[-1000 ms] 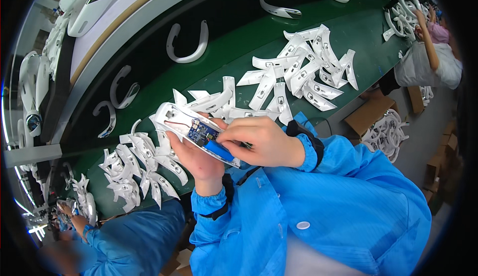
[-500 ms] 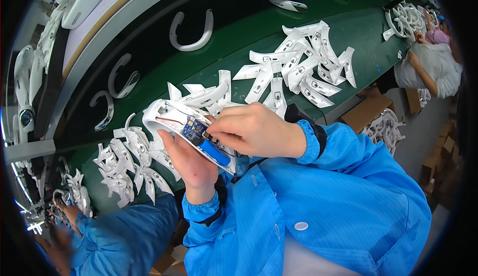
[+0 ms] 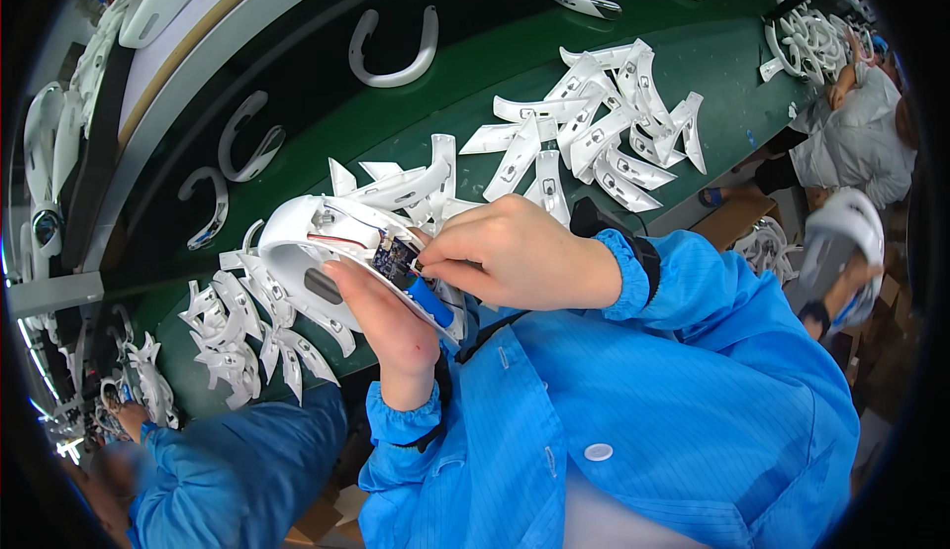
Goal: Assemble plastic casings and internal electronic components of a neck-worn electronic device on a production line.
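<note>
My left hand [image 3: 388, 321] is closed around a curved white plastic housing [image 3: 287, 242], whose open side faces up. Inside it lie a small dark circuit board [image 3: 394, 257], a blue cylindrical battery [image 3: 431, 305] and thin red and dark wires. A dark oval patch [image 3: 323, 286] shows on the housing's side by my left thumb. The fingers of my right hand [image 3: 510, 252] are pinched together at the board's edge, close above the battery. What sits between those fingertips is too small and covered to make out.
White curved cover pieces [image 3: 604, 138] lie in a loose pile on the green table [image 3: 435, 108]; another pile [image 3: 237, 326] is at the left. U-shaped white parts [image 3: 393, 49] rest on the dark strip behind. Co-workers sit at the left [image 3: 237, 470] and right [image 3: 856, 133].
The housing has tilted in my left hand, so more of its outer side shows. U-shaped parts on the dark strip have shifted right. At the right, a hand with a white curved piece has appeared.
</note>
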### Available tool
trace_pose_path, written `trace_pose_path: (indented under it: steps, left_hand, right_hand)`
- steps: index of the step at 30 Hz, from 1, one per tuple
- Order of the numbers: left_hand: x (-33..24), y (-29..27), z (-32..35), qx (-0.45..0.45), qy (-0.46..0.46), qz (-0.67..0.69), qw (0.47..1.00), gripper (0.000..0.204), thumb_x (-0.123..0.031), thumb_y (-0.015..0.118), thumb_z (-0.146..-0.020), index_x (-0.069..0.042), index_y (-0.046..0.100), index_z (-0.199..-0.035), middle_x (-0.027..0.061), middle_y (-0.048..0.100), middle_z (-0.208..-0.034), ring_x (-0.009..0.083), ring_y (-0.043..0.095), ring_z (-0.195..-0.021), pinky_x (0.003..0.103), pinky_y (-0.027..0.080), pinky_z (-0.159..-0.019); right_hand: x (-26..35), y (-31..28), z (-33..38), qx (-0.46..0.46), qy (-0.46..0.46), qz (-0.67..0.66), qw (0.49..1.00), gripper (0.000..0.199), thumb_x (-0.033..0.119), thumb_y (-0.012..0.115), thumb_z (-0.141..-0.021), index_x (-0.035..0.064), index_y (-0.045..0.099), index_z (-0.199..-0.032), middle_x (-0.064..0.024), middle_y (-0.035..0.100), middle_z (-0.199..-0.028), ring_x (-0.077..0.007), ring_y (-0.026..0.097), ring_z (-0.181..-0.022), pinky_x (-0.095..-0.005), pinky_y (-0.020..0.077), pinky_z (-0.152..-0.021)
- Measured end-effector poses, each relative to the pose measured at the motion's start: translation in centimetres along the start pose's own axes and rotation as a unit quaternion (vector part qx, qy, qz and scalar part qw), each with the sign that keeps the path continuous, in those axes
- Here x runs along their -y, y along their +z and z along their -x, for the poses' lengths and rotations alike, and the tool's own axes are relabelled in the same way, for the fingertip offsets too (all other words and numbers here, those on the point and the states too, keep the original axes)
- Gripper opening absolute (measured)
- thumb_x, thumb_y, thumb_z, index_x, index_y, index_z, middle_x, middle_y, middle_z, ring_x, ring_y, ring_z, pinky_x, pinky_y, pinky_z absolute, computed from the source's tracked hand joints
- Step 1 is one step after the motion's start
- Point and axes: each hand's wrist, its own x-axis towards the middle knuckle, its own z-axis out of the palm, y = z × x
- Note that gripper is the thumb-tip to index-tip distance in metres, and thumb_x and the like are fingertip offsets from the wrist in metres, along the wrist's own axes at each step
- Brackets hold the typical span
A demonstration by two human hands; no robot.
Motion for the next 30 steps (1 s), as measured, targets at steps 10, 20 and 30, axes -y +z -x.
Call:
trace_pose_path:
  steps: [10, 20, 30]
  left_hand:
    - [-0.6, 1.4, 0.3, -0.015, 0.014, 0.004, 1.0, 0.057, -0.045, 0.021, -0.097, -0.004, 0.025, -0.137, 0.0093, 0.042, -0.131, 0.0202, 0.044, -0.115, 0.032, 0.034, -0.097]
    - [0.1, 0.7, -0.4, 0.004, 0.007, 0.015, 1.0, 0.055, -0.045, 0.02, -0.097, -0.004, 0.031, -0.132, 0.0098, 0.05, -0.12, 0.0191, 0.05, -0.106, 0.032, 0.038, -0.092]
    - [0.5, -0.5, -0.7, 0.105, 0.021, 0.038, 0.993, 0.054, -0.044, 0.021, -0.097, -0.005, 0.029, -0.134, 0.0098, 0.046, -0.124, 0.0202, 0.047, -0.11, 0.033, 0.035, -0.096]
  right_hand:
    - [-0.3, -1.1, -0.3, 0.047, 0.061, -0.111, 0.991, 0.009, 0.004, 0.06, -0.075, -0.0004, 0.065, -0.081, -0.0132, 0.065, -0.072, -0.0236, 0.064, -0.061, -0.0284, 0.0496, -0.055]
    - [-0.2, -0.7, -0.2, 0.022, 0.016, -0.034, 0.999, 0.01, 0.005, 0.061, -0.075, -0.0013, 0.065, -0.083, -0.0138, 0.064, -0.073, -0.0258, 0.063, -0.062, -0.0304, 0.0494, -0.055]
    - [-0.4, 0.3, 0.2, -0.042, -0.014, 0.007, 0.999, 0.01, 0.003, 0.061, -0.075, -0.001, 0.064, -0.083, -0.0146, 0.063, -0.071, -0.0272, 0.062, -0.06, -0.0309, 0.0494, -0.053]
